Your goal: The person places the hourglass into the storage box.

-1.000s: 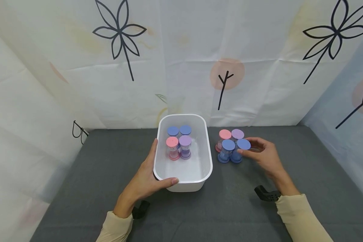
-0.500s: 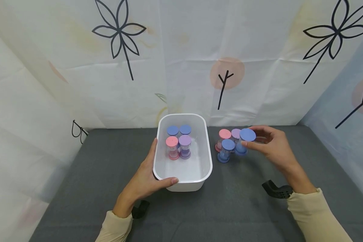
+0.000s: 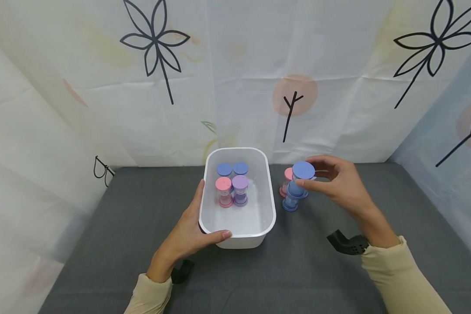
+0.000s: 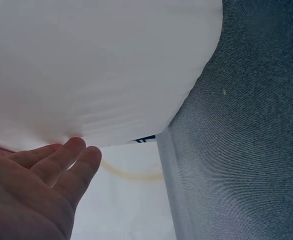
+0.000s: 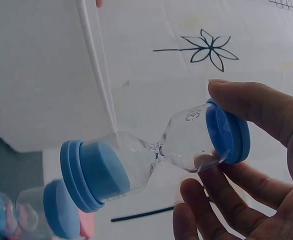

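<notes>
My right hand (image 3: 337,185) pinches a blue-capped hourglass sand timer (image 3: 303,170) by its top cap, raised over the others. In the right wrist view the timer (image 5: 104,172) shows blue sand gathered in its lower bulb. Behind and below it on the table stand another blue timer (image 3: 290,204), a pink timer (image 3: 288,174) and a mostly hidden purple one. My left hand (image 3: 186,233) holds the near-left corner of a white bin (image 3: 271,200), thumb over the rim; fingers (image 4: 76,170) lie along its outer wall. Inside stand two blue timers, a pink one (image 3: 223,185) and a purple one (image 3: 240,182).
A dark grey cloth (image 3: 290,270) covers the table. White fabric with line-drawn flowers and trees (image 3: 243,78) hangs close behind the table's far edge and along both sides. The bin's side wall rises between the standing timers and its inside.
My right hand has lifted the blue timer from the right of the group and carried it up, then left over the other blue timer. My left hand and the bin have stayed put.
</notes>
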`<state>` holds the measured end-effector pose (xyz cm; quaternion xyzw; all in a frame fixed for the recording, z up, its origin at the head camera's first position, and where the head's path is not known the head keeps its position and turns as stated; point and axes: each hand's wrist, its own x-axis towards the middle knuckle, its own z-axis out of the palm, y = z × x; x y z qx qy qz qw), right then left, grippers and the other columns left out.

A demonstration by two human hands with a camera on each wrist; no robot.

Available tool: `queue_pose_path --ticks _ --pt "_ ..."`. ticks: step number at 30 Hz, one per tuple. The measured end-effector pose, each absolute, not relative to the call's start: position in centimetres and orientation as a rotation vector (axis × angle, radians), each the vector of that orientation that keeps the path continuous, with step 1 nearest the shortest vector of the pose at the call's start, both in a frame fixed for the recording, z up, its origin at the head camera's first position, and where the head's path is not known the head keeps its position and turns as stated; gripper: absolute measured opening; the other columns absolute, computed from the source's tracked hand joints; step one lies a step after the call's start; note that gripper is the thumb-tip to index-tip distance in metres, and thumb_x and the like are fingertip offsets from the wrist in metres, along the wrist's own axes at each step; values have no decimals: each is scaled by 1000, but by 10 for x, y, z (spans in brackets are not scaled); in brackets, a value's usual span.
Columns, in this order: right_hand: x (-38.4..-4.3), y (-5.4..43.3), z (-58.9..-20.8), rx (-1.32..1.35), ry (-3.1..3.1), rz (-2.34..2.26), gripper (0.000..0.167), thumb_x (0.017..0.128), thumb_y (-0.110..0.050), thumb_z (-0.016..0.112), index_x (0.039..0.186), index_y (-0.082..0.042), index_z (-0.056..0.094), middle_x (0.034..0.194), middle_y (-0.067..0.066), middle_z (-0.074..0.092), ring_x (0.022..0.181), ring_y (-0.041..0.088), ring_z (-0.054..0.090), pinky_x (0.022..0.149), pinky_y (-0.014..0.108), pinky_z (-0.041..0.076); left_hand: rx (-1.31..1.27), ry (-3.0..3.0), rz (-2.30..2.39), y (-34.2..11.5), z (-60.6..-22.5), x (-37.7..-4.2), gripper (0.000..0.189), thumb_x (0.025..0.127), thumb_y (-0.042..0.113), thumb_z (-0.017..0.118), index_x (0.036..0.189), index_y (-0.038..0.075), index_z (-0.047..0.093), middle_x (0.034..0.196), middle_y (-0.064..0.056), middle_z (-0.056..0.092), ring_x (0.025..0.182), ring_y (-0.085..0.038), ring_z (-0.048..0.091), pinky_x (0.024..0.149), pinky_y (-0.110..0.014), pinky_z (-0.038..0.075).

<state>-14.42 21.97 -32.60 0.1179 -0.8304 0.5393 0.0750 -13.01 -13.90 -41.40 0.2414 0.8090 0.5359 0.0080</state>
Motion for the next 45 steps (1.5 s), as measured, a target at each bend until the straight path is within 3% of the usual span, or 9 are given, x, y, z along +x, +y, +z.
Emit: queue_pose_path --ticks 8,13,22,28,34,45 --pt "-152 196 -317 371 -2453 1722 42 81 -13 87 119 -7 71 110 6 69 95 25 67 77 29 54 763 2512 1691 -139 -415 -130 129 73 35 93 163 34 2 157 -2 38 123 -23 57 99 -58 45" --pt "-159 182 -309 470 -2414 1704 41 81 -11 86 118 -5 71 108 9 69 94 26 67 80 27 54 768 2507 1699 -139 -415 -130 129 73 35 93 164 28 2 157 -3 39 124 -33 56 98 -60 45" --pt "-176 156 -307 633 -2379 1661 45 79 -5 86 120 -1 69 113 9 69 102 25 64 93 33 52 804 2513 1692 -140 -417 -132 129 74 33 92 164 27 1 156 -5 40 124 -23 55 99 -57 46" --pt "-188 140 -315 769 -2392 1685 47 76 -5 88 119 0 70 113 9 70 102 24 63 97 47 50 795 2488 1705 -140 -417 -133 128 75 33 92 164 32 0 157 -5 39 125 -26 55 96 -58 48" --pt "-191 125 -329 851 -2428 1705 46 76 -10 88 118 -3 71 112 6 70 102 22 64 96 47 50 795 2474 1713 -140 -416 -132 128 75 31 91 164 26 0 157 -6 38 125 -27 55 96 -58 48" --pt "-191 109 -342 1028 -2466 1672 44 76 -13 89 116 -6 72 106 1 70 97 20 63 88 49 53 723 2465 1715 -141 -416 -130 128 76 32 91 164 30 -2 152 2 42 122 -36 56 94 -57 50"
